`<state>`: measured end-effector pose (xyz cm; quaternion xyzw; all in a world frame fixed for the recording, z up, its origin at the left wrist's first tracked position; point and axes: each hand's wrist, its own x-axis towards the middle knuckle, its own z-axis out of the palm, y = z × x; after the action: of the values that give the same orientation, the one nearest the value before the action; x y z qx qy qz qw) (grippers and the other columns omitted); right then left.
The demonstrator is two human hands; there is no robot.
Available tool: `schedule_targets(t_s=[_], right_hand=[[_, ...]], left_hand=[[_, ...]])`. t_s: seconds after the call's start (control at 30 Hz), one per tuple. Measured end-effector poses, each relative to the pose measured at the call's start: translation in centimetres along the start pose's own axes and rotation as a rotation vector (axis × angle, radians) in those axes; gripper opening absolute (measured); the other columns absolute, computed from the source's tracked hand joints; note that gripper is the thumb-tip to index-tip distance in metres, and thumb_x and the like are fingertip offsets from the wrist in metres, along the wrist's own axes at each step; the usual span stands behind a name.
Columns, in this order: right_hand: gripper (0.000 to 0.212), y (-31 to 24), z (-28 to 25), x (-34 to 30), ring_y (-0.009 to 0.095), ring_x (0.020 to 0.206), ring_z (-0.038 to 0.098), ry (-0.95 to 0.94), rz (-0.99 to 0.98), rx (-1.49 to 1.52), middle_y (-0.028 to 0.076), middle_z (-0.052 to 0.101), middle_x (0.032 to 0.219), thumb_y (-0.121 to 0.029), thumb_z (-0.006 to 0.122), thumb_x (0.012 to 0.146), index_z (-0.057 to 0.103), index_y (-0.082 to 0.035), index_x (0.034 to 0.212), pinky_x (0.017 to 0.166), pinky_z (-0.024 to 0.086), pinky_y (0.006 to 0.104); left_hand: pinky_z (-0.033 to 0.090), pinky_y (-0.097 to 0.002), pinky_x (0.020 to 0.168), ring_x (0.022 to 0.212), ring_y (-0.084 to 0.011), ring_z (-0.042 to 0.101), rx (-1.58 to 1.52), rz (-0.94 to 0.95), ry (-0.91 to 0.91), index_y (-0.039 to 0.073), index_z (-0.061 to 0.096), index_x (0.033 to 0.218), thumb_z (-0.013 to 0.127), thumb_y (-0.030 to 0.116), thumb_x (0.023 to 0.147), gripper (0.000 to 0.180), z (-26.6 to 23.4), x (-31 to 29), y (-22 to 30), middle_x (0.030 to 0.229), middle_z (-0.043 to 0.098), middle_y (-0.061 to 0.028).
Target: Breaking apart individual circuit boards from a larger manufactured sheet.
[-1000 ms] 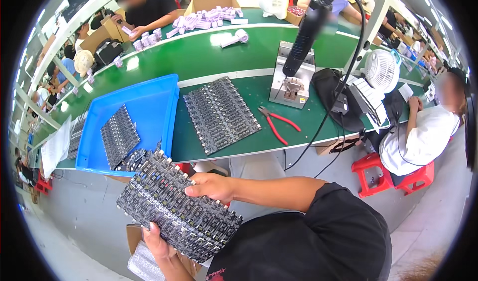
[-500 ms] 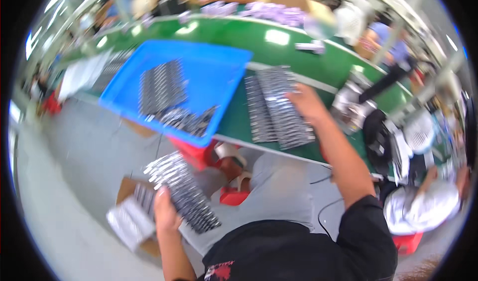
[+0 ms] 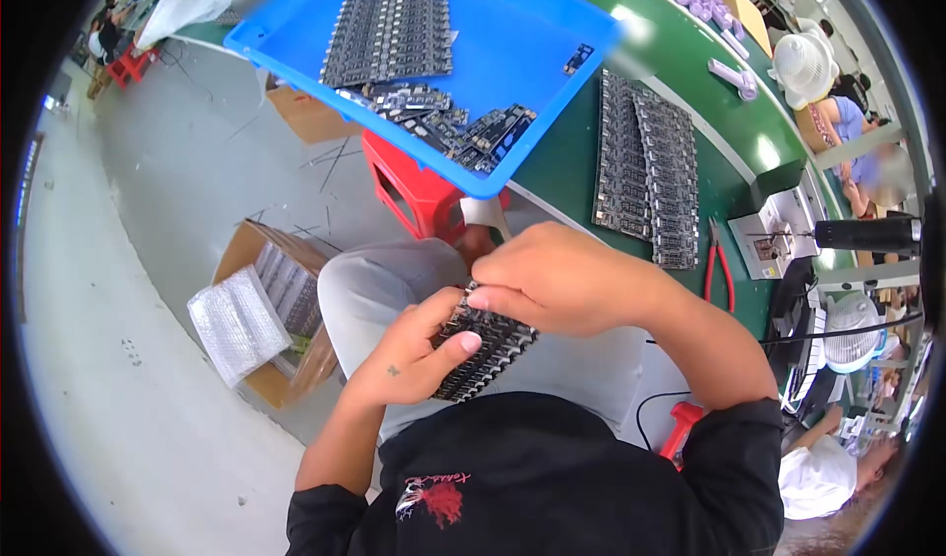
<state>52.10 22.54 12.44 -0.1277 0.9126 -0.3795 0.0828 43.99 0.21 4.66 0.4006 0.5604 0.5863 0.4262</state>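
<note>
Over my lap, my left hand [image 3: 414, 354] grips a circuit board panel [image 3: 490, 354] made of many small dark boards in rows. My right hand [image 3: 552, 280] is closed on the far edge of that same panel, its thumb and fingers pinching a board there. Parts of the panel are hidden under both hands. Ahead of me a blue tray [image 3: 552, 73] holds a stack of whole panels [image 3: 389, 34] and a heap of loose small boards [image 3: 453, 122]. Two more panels [image 3: 645, 167] lie overlapping on the green table to the right of the tray.
Red-handled pliers [image 3: 719, 270] lie by the table's near edge, beside a small device [image 3: 774, 241]. A red stool [image 3: 409, 186] stands under the tray. On the floor at left, an open carton [image 3: 310, 359] holds panels and bubble wrap [image 3: 238, 324]. Purple parts [image 3: 734, 78] lie farther off.
My right hand has left the panels on the table and come to the panel in my left hand. Both hands now meet over my lap. The view has turned and tilted downward.
</note>
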Motion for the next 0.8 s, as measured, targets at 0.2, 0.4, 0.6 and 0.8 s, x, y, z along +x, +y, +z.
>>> schedule_targets(t_s=[0.2,0.4,0.6,0.8], right_hand=[[0.040,1.9,2.7,-2.2,0.021,0.054,0.051,-0.008,0.053,0.617,0.009,0.054,0.064,-0.033,0.054,0.104,0.057,-0.004,0.077,0.053,0.039,0.0333],[0.053,3.6,4.1,-4.0,0.011,0.057,0.053,0.231,0.280,1.081,0.006,0.062,0.071,-0.050,0.047,0.106,0.062,-0.001,0.093,0.052,0.040,0.0247],[0.044,2.3,3.9,-5.3,0.010,0.078,0.052,0.201,0.263,1.051,0.004,0.060,0.087,-0.045,0.054,0.103,0.063,-0.002,0.112,0.070,0.042,0.0267],[0.032,0.0,4.5,-4.9,0.013,0.074,0.050,0.142,0.325,0.508,0.005,0.053,0.078,-0.029,0.075,0.090,0.055,-0.004,0.089,0.067,0.041,0.0334]], left_hand=[[0.047,-0.0322,0.058,0.059,-0.0249,0.061,0.137,0.115,0.061,0.000,0.070,0.092,0.070,0.011,0.091,0.011,1.2,1.5,1.1,0.069,0.063,-0.0124],[0.047,-0.0311,0.058,0.060,-0.0218,0.062,0.103,0.096,0.022,0.000,0.070,0.089,0.071,0.010,0.091,0.011,1.4,1.8,-0.3,0.070,0.065,-0.0110],[0.047,-0.0334,0.059,0.060,-0.0246,0.061,0.139,0.025,0.002,0.000,0.067,0.098,0.067,0.009,0.093,0.010,1.5,1.4,0.1,0.072,0.064,-0.0120],[0.045,-0.0369,0.057,0.062,-0.0332,0.059,0.164,0.020,-0.017,0.000,0.062,0.093,0.067,0.007,0.091,0.009,2.4,1.4,-0.2,0.071,0.060,-0.0152]])
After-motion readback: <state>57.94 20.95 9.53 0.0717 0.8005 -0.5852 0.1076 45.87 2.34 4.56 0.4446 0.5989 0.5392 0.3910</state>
